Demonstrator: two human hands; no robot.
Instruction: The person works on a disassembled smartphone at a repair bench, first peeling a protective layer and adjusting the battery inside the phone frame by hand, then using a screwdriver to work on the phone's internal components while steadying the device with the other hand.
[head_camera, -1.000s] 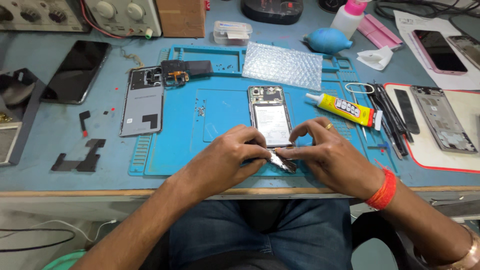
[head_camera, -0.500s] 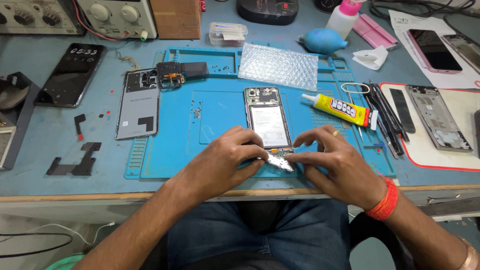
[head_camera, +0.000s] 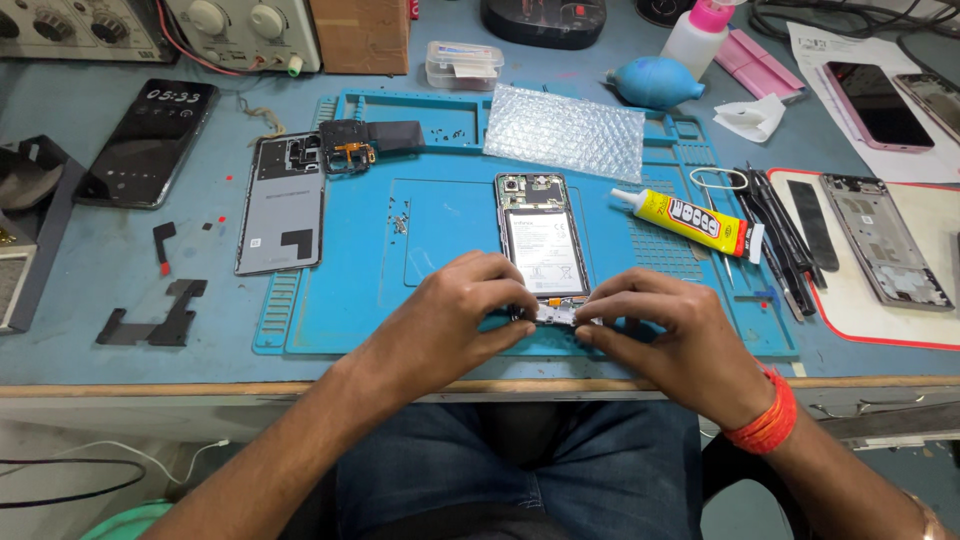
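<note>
We are looking down at the opened phone (head_camera: 541, 238), lying flat on its face on the blue work mat (head_camera: 440, 215) with its battery showing, and we take every place from that phone. Our left hand (head_camera: 455, 315) sits at its near left corner, fingers curled in tight, thumb and forefinger pinched on the bottom edge where a small pale board part (head_camera: 556, 316) shows. Our right hand (head_camera: 665, 335) mirrors it at the near right corner, fingers bent and closed down on the same small part. Whether that part is lifted free or merely pressed in place, we cannot tell. Both hands meet at the end nearest us, which we judge keeps the body from sliding while the fingertips work.

Right of the phone lies the yellow glue tube (head_camera: 690, 221), nozzle turned toward it, within reach. Further right a row of dark tools (head_camera: 775, 235) is laid out side by side. Beyond the phone's far end lies a sheet of bubble wrap (head_camera: 567, 130). Left of the phone, just off the mat's edge, rests the grey back cover (head_camera: 283, 215), set aside inner face up, and further left a dark phone (head_camera: 145, 143) with its screen lit.
</note>
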